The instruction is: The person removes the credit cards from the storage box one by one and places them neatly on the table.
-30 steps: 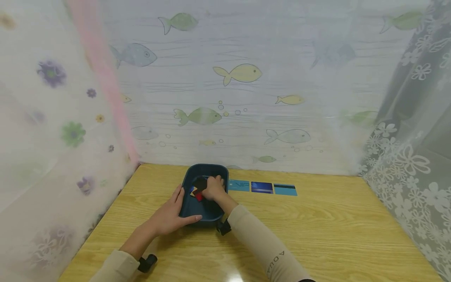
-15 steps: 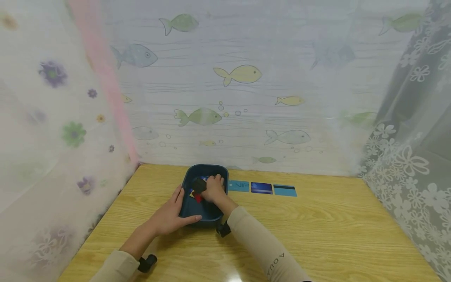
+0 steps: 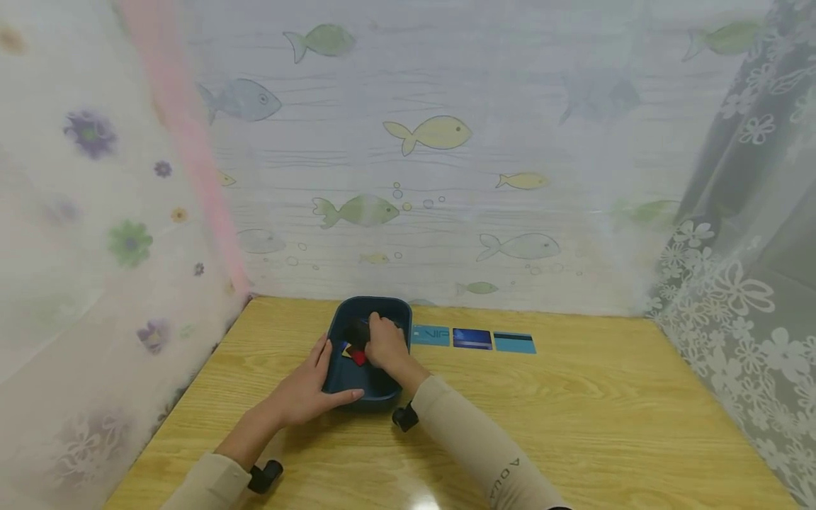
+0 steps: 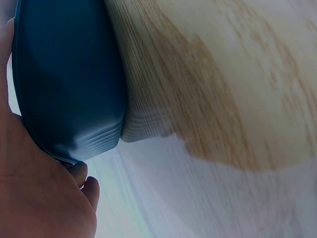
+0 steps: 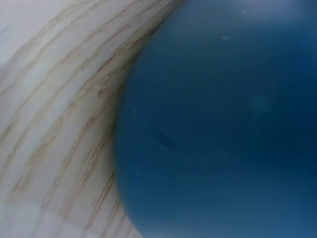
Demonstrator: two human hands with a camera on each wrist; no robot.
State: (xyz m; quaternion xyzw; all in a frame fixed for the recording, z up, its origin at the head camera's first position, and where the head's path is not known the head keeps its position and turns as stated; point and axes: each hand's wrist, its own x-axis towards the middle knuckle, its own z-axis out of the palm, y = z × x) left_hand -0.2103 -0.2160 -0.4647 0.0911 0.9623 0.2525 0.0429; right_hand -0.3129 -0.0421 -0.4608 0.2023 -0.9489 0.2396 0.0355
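From the head view, my left hand (image 3: 304, 392) cups the near-left wall of the dark blue tray (image 3: 376, 309) on the wooden table (image 3: 605, 411), fingers relaxed along it, while my right hand (image 3: 384, 345) reaches inside and pinches a black card (image 3: 358, 331) above a red and yellow one, with 3 blue cards (image 3: 472, 339) in a row just right of the tray. In the left wrist view my palm (image 4: 34, 193) presses the tray's outer wall (image 4: 69, 84). The right wrist view shows only tray wall (image 5: 223, 124) and table (image 5: 59, 124), not my fingers.

The table (image 3: 574, 411) was light wood-grain laminate, smooth with a glossy sheen. The dark blue tray (image 3: 357, 386) appeared smooth, semi-matt plastic. Three cards (image 3: 472, 339) looked glossy. Surrounding curtains (image 3: 102, 212) were sheer printed cloth.
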